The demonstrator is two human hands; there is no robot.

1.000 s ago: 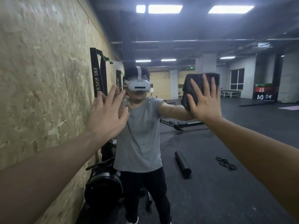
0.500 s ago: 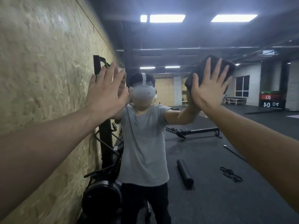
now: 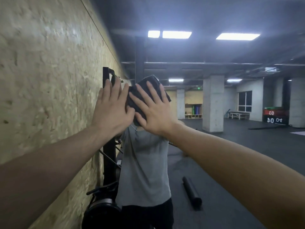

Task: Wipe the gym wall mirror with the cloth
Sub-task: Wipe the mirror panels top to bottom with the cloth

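Observation:
The wall mirror (image 3: 214,146) fills the view ahead and reflects the gym and a person in a grey T-shirt. My right hand (image 3: 153,109) lies flat with fingers spread, pressing a dark folded cloth (image 3: 149,83) against the glass at head height. The cloth covers the reflected head. My left hand (image 3: 112,106) is flat on the mirror just left of the cloth, fingers straight, its thumb side touching the cloth's edge.
A chipboard wall (image 3: 49,80) runs along the left, with a black ski machine (image 3: 107,162) mounted beside it. In the reflection a black foam roller (image 3: 192,193) lies on the dark floor, with concrete pillars (image 3: 212,103) and a numbered box (image 3: 274,116) behind.
My right hand slid the cloth left and down from the upper right until it sits over the reflected head, next to my left hand. The left hand stayed flat on the glass.

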